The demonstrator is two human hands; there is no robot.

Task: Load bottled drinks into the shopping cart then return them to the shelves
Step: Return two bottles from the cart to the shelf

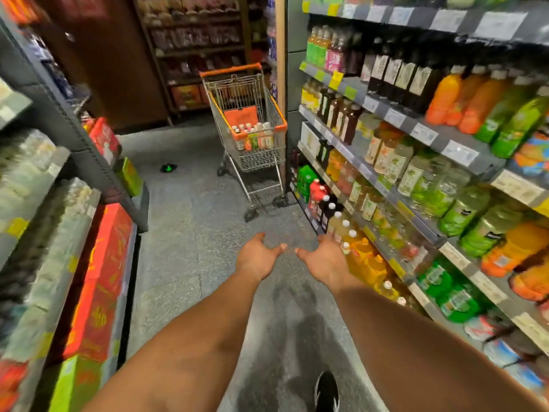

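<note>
Bottles [255, 135] stand upright in the shopping cart [248, 120], far ahead of both open, empty hands, left hand [258, 260] and right hand [322, 261] equally near.

Grey speckled floor [190, 233] runs down the aisle. Shopping cart [251, 129] stands on it at the far end, wheels down, just beside the end of the right-hand shelves [395, 120]. Bottles [255, 135] stand upright in the cart's basket by an orange seat flap. Small dark object with green glow [168, 167] lies on the floor left of the cart; cannot tell what it is. Right shelves: tiers packed with upright drink bottles, orange, green, dark, clear; large bottles [361, 254] on the lowest tier. Left shelves [59, 203] carry red boxes [101, 281], blurred.
</note>
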